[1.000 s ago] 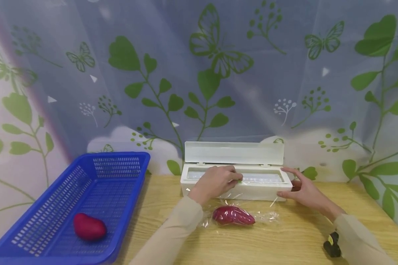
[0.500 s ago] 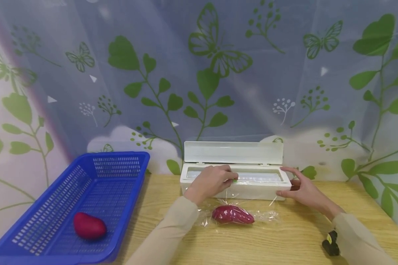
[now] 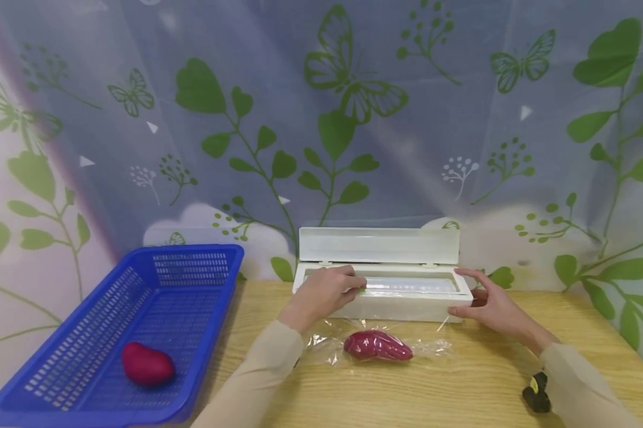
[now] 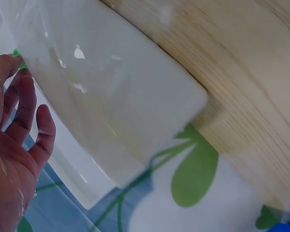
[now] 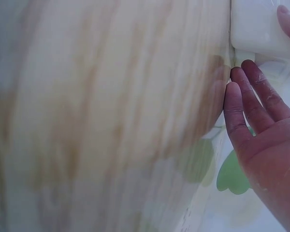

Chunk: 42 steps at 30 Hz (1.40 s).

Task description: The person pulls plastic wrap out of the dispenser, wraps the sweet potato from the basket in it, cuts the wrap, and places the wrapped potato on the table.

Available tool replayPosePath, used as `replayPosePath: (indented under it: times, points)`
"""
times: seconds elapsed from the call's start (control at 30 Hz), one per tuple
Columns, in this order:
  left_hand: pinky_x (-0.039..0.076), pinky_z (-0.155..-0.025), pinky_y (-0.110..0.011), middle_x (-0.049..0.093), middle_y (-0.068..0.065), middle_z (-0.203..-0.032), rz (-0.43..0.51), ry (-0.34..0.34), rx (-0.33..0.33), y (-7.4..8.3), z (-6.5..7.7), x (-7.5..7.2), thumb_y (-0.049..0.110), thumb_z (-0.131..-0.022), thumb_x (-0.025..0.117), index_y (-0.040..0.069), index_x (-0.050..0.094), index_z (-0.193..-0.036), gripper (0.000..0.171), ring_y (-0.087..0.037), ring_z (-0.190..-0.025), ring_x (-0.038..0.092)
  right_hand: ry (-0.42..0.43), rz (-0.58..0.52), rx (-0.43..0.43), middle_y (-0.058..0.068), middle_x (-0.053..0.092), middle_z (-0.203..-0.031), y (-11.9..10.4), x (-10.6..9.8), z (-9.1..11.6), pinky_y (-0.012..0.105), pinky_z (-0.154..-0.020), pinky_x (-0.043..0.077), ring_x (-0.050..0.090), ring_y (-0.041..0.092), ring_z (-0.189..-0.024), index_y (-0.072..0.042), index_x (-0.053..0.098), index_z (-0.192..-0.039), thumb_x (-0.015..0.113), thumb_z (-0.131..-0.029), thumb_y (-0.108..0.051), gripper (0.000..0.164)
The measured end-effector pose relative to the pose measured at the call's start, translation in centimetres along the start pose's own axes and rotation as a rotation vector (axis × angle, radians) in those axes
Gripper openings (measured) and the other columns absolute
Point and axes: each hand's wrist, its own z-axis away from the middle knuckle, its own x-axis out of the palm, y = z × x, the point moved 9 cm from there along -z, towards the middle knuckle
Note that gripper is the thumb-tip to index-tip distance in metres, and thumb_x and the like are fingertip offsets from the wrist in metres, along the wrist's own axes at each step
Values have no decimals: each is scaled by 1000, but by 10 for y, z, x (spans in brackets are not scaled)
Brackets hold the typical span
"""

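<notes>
A white cling film dispenser [image 3: 407, 309] stands on the wooden table with its lid [image 3: 378, 245] raised and a roll of clear film [image 3: 407, 285] inside. My left hand [image 3: 324, 291] pinches a small green slide cutter [image 4: 22, 62] at the dispenser's front edge. At the right end, my right hand [image 3: 492, 306] grips the box between thumb and forefinger; in the right wrist view the other fingers [image 5: 256, 104] extend beside it. In front of the dispenser lies a dark red, sweet-potato-shaped piece [image 3: 377, 346] on clear film [image 3: 431, 349].
A blue plastic basket [image 3: 193, 368] stands at the left, with another dark red, rounded piece [image 3: 147, 364] in it. A small black object [image 3: 536, 393] is by my right sleeve. A leaf-printed cloth [image 3: 246, 119] hangs directly behind the dispenser.
My left hand has slid leftward along the dispenser's front edge with the green slide cutter. The right hand and the red piece have stayed in place.
</notes>
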Motion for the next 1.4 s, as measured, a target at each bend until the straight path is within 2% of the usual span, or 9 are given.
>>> replayPosePath:
  times: [0.3,0.5,0.67,0.93,1.07,1.27,1.4]
  points:
    - [52,-58,-23,71,4,-88,-45,74,19,-18,24,-14,19,-95,73,22,78,-103,10,-10,-63,63,-9,-30,-14,19,73,-105,-1,5,-2,28,-61,50,69,15,-90,-19,24,-160,82,-87,-25,93]
    - [52,-58,-21,73,2,-92,-29,48,9,-24,35,-20,17,-96,71,20,78,-107,13,-11,-62,63,-7,-39,-10,20,73,-106,-2,5,-1,28,-63,52,70,16,-91,-19,24,-160,82,-87,-24,93]
    - [53,-57,-21,73,1,-91,-46,69,29,-23,40,-23,16,-96,72,19,78,-106,12,-11,-61,63,-8,-38,-20,17,73,-98,-1,8,-2,28,-56,48,69,13,-85,-19,25,-160,82,-87,-23,92]
    - [55,-58,-25,73,2,-91,-96,56,25,-27,43,-28,14,-95,73,21,76,-105,13,-11,-63,63,-5,-29,-17,22,73,-109,-4,7,-1,28,-65,53,70,15,-93,-17,24,-160,82,-88,-25,93]
    - [57,-60,-27,74,1,-93,-121,44,30,-28,44,-28,15,-95,72,21,75,-105,12,-13,-68,67,6,-29,-15,22,73,-108,-4,5,1,28,-68,55,71,14,-93,-16,25,-160,83,-87,-24,93]
    - [51,-55,-23,74,0,-90,-131,54,13,-32,52,-30,12,-94,73,19,75,-102,11,-12,-61,63,-8,-20,-12,19,74,-105,-2,5,0,28,-69,54,71,16,-93,-17,24,-160,83,-87,-25,94]
    - [45,-51,-21,72,0,-86,-138,43,-18,-34,50,-32,11,-94,72,19,75,-99,10,-10,-61,59,-3,-17,-7,21,73,-109,-1,2,1,28,-70,54,70,18,-96,-17,23,-161,82,-88,-25,94]
